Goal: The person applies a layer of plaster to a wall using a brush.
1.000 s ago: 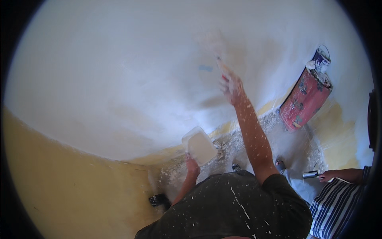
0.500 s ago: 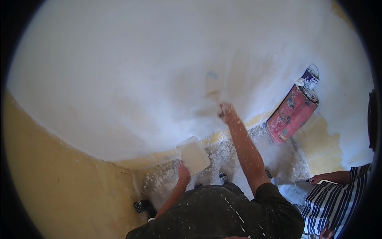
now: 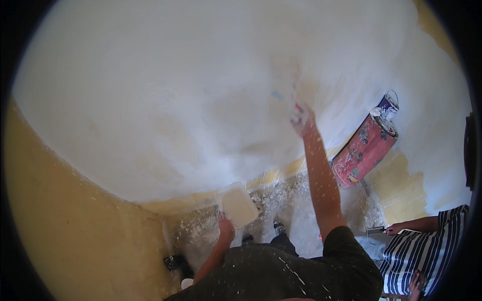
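Note:
Low on the left, my left hand [image 3: 225,227] grips the side of a whitish rectangular plastic tub [image 3: 220,196]. Pale, cream-coloured paint appears to fill it. My right arm reaches up to the wall [image 3: 165,75], which is coated white with tan patches showing through. In my closed right hand [image 3: 303,120] is a red-handled tool [image 3: 298,107]. Motion smears its far end against the wall, so its kind cannot be made out. Pale specks dot my right forearm and my dark shirt.
A red patterned drum [image 3: 364,153] stands at the right along the wall, with a purple can [image 3: 388,106] on top. Beyond my right side, a person in a striped garment [image 3: 422,256] holds a pale-handled tool. White splatter covers the floor [image 3: 201,241]. A yellow wall [image 3: 85,215] is at left.
My right hand has swept upward and a little to the right along the wall. The tub in my left hand has shifted slightly down and left in view.

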A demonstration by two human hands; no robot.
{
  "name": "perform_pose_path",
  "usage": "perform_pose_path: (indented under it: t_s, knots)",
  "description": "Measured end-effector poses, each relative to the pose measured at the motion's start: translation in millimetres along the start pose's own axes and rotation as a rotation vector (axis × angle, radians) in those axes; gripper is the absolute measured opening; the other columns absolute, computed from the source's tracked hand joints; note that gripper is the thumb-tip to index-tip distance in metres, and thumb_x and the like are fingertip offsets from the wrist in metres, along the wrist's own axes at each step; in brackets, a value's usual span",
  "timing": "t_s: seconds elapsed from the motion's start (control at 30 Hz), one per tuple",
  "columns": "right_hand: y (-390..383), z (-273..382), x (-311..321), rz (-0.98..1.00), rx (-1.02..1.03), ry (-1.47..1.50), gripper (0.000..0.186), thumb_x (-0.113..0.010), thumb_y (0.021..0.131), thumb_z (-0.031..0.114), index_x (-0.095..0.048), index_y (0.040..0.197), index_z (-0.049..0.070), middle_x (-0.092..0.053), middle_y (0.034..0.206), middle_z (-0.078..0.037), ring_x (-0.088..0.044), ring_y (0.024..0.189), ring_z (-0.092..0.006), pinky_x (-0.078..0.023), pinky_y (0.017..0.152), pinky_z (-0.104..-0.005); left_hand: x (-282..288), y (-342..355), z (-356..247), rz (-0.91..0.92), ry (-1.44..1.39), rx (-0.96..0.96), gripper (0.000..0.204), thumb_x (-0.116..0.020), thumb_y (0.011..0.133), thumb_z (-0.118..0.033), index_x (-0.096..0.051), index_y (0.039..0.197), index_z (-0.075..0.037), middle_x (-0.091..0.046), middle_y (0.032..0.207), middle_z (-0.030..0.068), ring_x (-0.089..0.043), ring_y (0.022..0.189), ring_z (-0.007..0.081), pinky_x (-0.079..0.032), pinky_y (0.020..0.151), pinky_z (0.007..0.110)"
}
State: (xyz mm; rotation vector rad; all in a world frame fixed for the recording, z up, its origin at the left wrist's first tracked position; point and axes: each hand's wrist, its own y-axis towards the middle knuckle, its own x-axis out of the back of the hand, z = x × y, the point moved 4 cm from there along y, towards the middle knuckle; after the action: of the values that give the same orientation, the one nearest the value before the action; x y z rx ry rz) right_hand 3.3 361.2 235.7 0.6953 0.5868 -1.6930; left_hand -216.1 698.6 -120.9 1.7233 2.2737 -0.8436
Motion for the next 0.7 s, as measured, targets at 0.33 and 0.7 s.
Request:
perform_pose_path:
  t_s: [0.33, 0.7]
  knots:
    - [-30, -145, 160, -0.169, -0.476, -0.288, 0.019, -0.047, 0.086, 0.024, -0.051, 0.091, 0.005, -0.029, 0.048, 0.006, -0.03, 0.038, -0.0093, -0.03, 0.042, -0.0275, 7, -22, -10, -0.031, 0.002, -0.012, 0.04, -0.036, 0.094, -0.021, -0.032, 0.131, -0.005, -0.047, 0.119, 0.0075, -0.048, 0.101, 0.0158, -0.039, 0.087, 0.028]
    - [-44, 106, -95, 0.216, 0.292, -0.163, 0.033, -0.041, 0.09, 0.017, -0.046, 0.114, -0.006, -0.032, 0.063, 0.003, -0.027, 0.044, -0.0071, -0.027, 0.043, -0.0191, 8, -24, -24, 0.053, 0.423, -0.301, 0.039, -0.033, 0.094, -0.016, -0.031, 0.132, -0.007, -0.042, 0.125, 0.0081, -0.045, 0.106, 0.0171, -0.038, 0.09, 0.027]
